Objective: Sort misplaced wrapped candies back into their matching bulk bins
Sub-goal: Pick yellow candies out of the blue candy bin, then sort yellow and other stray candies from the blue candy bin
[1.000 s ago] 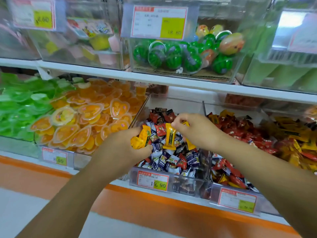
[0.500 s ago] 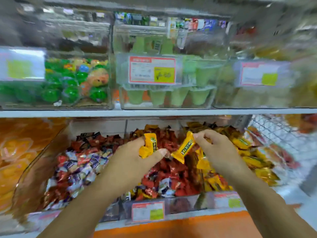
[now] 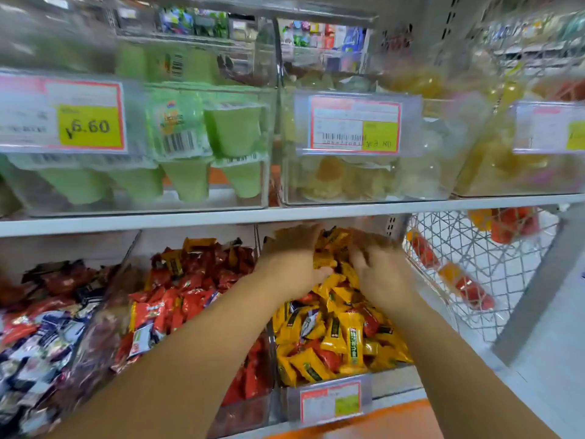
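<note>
Both my hands reach into the clear bin of yellow wrapped candies [image 3: 345,337] at the right end of the lower shelf. My left hand [image 3: 294,264] lies palm down over the back of the pile, with a yellow candy [image 3: 323,263] showing between its thumb and fingers. My right hand [image 3: 380,274] is blurred by motion just to the right, its fingers spread and pointing down onto the pile; I see nothing held in it. A few red wrappers [image 3: 370,321] lie mixed among the yellow ones.
Left of it stands a bin of red candies [image 3: 196,296], then one of mixed blue, white and red candies [image 3: 31,331]. A wire basket [image 3: 474,267] hangs at the right. The upper shelf [image 3: 190,218] carries clear bins of green cups [image 3: 190,172] and pale jellies [image 3: 348,179].
My view swung right and both hands moved from above the red candy bin down into the yellow candy bin. The yellow candy pinched in my right hand is no longer visible.
</note>
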Action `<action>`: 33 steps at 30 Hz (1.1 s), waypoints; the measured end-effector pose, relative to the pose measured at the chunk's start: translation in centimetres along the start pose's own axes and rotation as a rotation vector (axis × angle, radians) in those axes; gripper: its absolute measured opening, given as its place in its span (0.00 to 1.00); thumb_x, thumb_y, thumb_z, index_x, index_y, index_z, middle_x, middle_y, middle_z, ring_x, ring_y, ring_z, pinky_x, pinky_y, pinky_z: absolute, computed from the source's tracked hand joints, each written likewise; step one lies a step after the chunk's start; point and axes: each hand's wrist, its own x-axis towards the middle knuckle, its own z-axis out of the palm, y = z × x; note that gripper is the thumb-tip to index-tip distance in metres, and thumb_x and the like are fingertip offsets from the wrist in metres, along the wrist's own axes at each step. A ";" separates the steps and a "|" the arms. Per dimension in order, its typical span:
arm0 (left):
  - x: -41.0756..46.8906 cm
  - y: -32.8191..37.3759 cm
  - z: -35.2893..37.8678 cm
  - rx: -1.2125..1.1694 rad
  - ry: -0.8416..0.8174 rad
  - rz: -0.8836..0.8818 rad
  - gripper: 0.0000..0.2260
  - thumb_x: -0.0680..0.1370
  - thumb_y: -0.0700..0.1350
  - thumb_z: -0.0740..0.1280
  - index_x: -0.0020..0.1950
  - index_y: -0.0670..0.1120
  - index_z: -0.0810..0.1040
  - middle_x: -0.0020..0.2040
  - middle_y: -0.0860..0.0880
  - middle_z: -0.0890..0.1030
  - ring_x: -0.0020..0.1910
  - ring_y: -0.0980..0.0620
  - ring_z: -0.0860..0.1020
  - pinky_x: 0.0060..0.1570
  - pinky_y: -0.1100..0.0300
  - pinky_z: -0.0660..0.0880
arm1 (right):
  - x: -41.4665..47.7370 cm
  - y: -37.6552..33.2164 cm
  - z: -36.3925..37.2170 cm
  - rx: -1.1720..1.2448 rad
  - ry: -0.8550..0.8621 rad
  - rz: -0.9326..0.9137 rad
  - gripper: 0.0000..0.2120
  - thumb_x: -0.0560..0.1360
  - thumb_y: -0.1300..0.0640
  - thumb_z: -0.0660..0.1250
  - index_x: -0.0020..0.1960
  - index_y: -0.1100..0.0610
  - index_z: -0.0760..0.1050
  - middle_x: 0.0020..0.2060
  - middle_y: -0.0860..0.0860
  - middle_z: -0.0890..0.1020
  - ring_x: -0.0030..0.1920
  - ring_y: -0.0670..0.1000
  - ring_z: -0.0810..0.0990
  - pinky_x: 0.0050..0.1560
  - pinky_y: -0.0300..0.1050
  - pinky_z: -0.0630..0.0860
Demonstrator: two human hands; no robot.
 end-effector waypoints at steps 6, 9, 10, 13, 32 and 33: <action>-0.7 -0.8 0.0 0.002 -0.137 0.061 0.28 0.82 0.60 0.51 0.79 0.55 0.47 0.80 0.50 0.48 0.78 0.48 0.49 0.75 0.51 0.51 | -0.8 0.5 0.6 -0.212 -0.283 0.034 0.23 0.81 0.41 0.46 0.74 0.44 0.61 0.76 0.49 0.59 0.75 0.55 0.53 0.72 0.61 0.55; -3.5 -1.8 -2.6 -0.142 0.019 0.099 0.26 0.81 0.58 0.55 0.78 0.55 0.54 0.78 0.51 0.57 0.76 0.51 0.57 0.73 0.57 0.56 | -1.1 -1.3 -0.8 -0.169 -0.218 0.049 0.18 0.82 0.44 0.50 0.68 0.45 0.68 0.74 0.48 0.64 0.75 0.54 0.54 0.71 0.62 0.51; -5.2 -2.5 -3.7 -0.160 0.056 0.096 0.26 0.81 0.57 0.57 0.78 0.57 0.55 0.77 0.53 0.59 0.75 0.52 0.58 0.72 0.59 0.57 | -1.4 -2.1 -1.3 -0.154 -0.201 0.042 0.16 0.82 0.44 0.50 0.63 0.46 0.72 0.70 0.50 0.69 0.73 0.55 0.58 0.70 0.62 0.54; -12.2 -6.2 -6.6 -0.183 0.096 -0.003 0.24 0.79 0.60 0.58 0.74 0.65 0.57 0.76 0.59 0.59 0.74 0.58 0.58 0.73 0.58 0.58 | -2.6 -5.2 -2.7 -0.046 -0.185 -0.018 0.13 0.80 0.43 0.53 0.50 0.48 0.73 0.49 0.51 0.78 0.59 0.58 0.74 0.58 0.55 0.68; -34.1 -25.8 -10.3 0.015 0.436 -0.440 0.15 0.75 0.40 0.70 0.61 0.49 0.80 0.57 0.52 0.80 0.57 0.56 0.72 0.52 0.69 0.62 | -8.4 -31.9 9.8 -0.015 -0.786 -0.770 0.18 0.81 0.61 0.58 0.66 0.46 0.74 0.65 0.45 0.75 0.63 0.46 0.74 0.65 0.40 0.69; -34.2 -25.8 -10.4 0.004 0.438 -0.436 0.16 0.75 0.40 0.70 0.63 0.49 0.79 0.59 0.52 0.79 0.58 0.57 0.71 0.52 0.72 0.60 | -8.3 -32.8 10.6 -0.032 -0.823 -0.762 0.18 0.81 0.60 0.59 0.67 0.45 0.73 0.66 0.47 0.75 0.62 0.48 0.75 0.63 0.44 0.71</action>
